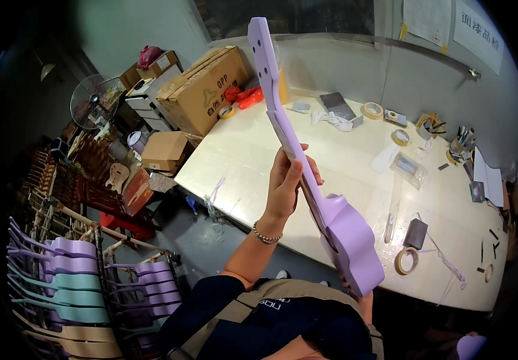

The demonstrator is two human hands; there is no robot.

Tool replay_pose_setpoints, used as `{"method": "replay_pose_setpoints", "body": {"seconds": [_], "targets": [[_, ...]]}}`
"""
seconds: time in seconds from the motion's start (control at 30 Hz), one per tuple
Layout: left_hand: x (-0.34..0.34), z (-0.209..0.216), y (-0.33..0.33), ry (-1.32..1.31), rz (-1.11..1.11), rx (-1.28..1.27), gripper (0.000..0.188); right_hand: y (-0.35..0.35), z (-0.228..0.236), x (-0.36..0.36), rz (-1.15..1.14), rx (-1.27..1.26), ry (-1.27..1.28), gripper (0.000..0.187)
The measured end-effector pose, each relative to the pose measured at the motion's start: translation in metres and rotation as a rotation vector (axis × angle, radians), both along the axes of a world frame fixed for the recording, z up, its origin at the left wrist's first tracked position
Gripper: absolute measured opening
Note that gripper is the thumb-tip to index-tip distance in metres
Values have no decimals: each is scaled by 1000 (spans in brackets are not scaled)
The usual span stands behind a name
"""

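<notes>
A pale purple ukulele (352, 240), without strings or tuning pegs, is held up at a slant in front of me, its headstock pointing up and away. My left hand (289, 178) is closed around the middle of the neck, thumb on the near side. A beaded bracelet (267, 234) circles that wrist. At the lower end of the body, my right hand (348, 285) grips the rim; most of its fingers are hidden behind the ukulele. The instrument is tilted so its side and back face me, above the near edge of the cream-topped table (241, 171).
Tape rolls (406, 261), a dark grey block (415, 234), a white glove (332, 122) and a brush cup (463, 139) lie on the table. A large carton (204, 90) stands at its left end. Racks of purple, teal and wood-coloured ukuleles (70, 282) stand at lower left; a fan (95, 101) is behind.
</notes>
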State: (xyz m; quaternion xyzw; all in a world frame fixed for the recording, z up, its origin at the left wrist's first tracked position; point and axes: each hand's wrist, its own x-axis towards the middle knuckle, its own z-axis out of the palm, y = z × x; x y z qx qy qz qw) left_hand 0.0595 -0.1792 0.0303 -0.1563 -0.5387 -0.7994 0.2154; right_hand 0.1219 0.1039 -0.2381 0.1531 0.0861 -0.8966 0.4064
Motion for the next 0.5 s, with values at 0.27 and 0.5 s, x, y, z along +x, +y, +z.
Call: {"method": "replay_pose_setpoints", "body": {"seconds": [0.27, 0.5], "targets": [[14, 30, -13, 147, -58, 125, 27, -22, -24, -1, 253, -318, 139, 66], [50, 60, -43, 51, 344, -113, 35, -49, 24, -2, 264, 52, 134, 86]]}}
